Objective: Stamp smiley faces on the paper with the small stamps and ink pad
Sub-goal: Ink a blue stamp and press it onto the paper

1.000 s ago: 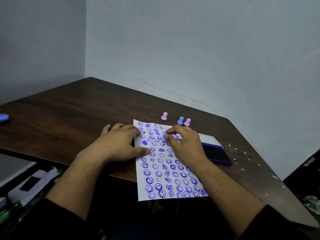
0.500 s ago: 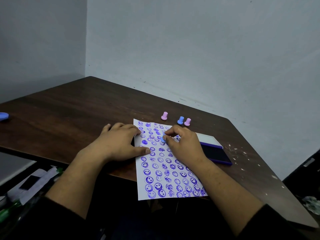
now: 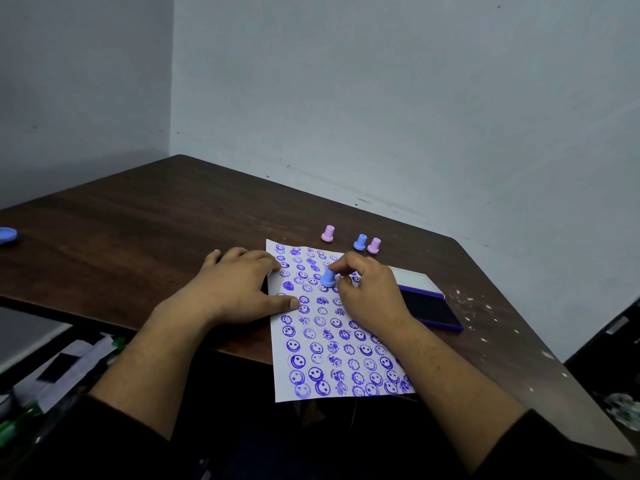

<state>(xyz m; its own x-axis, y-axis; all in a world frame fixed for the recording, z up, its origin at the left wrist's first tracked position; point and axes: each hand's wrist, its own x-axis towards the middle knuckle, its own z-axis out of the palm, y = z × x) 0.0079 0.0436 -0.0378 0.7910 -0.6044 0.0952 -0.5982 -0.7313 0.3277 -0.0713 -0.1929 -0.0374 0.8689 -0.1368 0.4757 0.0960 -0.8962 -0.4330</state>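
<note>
A white sheet of paper (image 3: 332, 344) covered with several rows of purple smiley prints lies on the dark wooden table (image 3: 145, 237), its near end hanging over the table edge. My left hand (image 3: 235, 289) lies flat on the sheet's left edge, fingers spread. My right hand (image 3: 367, 289) pinches a small blue stamp (image 3: 328, 277) by its stem, its base down on the upper part of the sheet. The open ink pad (image 3: 429, 311), purple-rimmed with a dark pad, sits just right of my right hand.
Beyond the paper stand three spare stamps: a pink stamp (image 3: 327, 233), a blue stamp (image 3: 360, 242) and another pink stamp (image 3: 374, 245). A blue object (image 3: 7, 235) lies at the table's far left edge. Papers and a green pen (image 3: 20, 424) sit below the table at left. Walls close the back.
My right hand has tipped back a little, so the blue stamp shows more fully beneath my fingertips. My left hand has stayed in place on the paper.
</note>
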